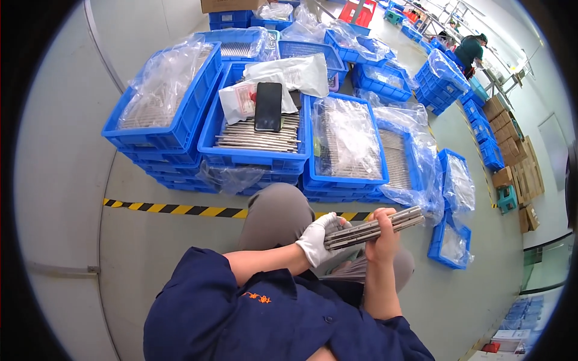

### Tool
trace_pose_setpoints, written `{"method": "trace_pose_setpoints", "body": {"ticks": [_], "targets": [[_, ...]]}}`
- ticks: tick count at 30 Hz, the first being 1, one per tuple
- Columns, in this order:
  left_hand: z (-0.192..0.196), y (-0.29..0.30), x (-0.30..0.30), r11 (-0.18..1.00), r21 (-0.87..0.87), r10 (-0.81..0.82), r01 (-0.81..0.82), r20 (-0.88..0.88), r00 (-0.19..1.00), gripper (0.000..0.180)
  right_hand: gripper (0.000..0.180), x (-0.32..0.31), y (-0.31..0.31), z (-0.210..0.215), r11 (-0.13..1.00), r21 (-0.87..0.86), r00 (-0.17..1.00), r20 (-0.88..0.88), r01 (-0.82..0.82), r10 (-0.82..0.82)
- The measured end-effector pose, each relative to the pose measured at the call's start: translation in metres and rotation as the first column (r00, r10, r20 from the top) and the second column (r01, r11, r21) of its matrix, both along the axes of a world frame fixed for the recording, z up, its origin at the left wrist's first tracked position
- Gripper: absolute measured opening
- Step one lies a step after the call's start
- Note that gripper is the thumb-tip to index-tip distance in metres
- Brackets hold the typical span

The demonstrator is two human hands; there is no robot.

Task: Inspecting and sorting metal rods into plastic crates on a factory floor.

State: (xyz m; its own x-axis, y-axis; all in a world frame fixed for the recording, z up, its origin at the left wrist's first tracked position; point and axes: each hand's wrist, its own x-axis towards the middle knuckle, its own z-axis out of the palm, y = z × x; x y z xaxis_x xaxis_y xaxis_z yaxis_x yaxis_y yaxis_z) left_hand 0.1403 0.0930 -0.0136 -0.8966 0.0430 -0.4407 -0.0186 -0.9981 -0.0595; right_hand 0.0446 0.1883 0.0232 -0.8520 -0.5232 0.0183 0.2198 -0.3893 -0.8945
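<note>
A bundle of several slim grey metal rods (355,235) lies across in front of my knees, its right end tilted up. My right hand (383,236), bare, is wrapped round the bundle near its right end. At the left end, my left hand (315,240), in a white glove, cups the rod ends with its fingers curled; part of its grip is hidden by the rods. Straight ahead, a blue crate (208,150) holds more metal rods (259,139). On those rods rest a black phone (268,107) and a white plastic bag (238,101).
Stacked blue crates with plastic-covered rods stand left (174,143) and right (346,178) of the middle one. Yellow-black floor tape (174,209) runs before them. Smaller blue crates (448,243) sit at the right. A person (469,54) works far right. A pale wall (60,180) rises at left.
</note>
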Motion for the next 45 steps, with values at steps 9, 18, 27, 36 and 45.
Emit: {"method": "trace_pose_setpoints", "body": {"ticks": [9,18,27,36,45], "targets": [[0.017,-0.03,0.03,0.654,-0.674,-0.663,0.343,-0.293,0.689,0.023,0.011,0.006,-0.045,0.024,0.834,0.201,0.855,0.034,-0.513,0.518],[0.055,-0.149,0.033,0.223,-0.973,-0.025,0.053,0.049,0.998,0.024,0.021,-0.045,-0.15,0.021,0.823,0.453,0.87,-0.178,-0.342,0.46],[0.127,-0.38,-0.049,-0.236,-0.926,0.532,0.296,0.132,0.836,0.022,0.013,-0.088,-0.255,-0.028,0.85,0.503,0.331,-0.784,-0.158,0.525],[0.048,-0.602,-0.154,-0.164,-0.712,0.848,0.683,0.251,0.466,0.025,0.01,-0.097,-0.29,-0.056,0.847,0.471,0.249,-0.814,-0.245,0.524],[-0.003,-0.678,-0.18,0.321,-0.702,0.434,0.636,0.706,0.56,0.005,0.016,-0.103,-0.287,-0.056,0.774,0.573,0.214,-0.748,-0.27,0.629]]}}
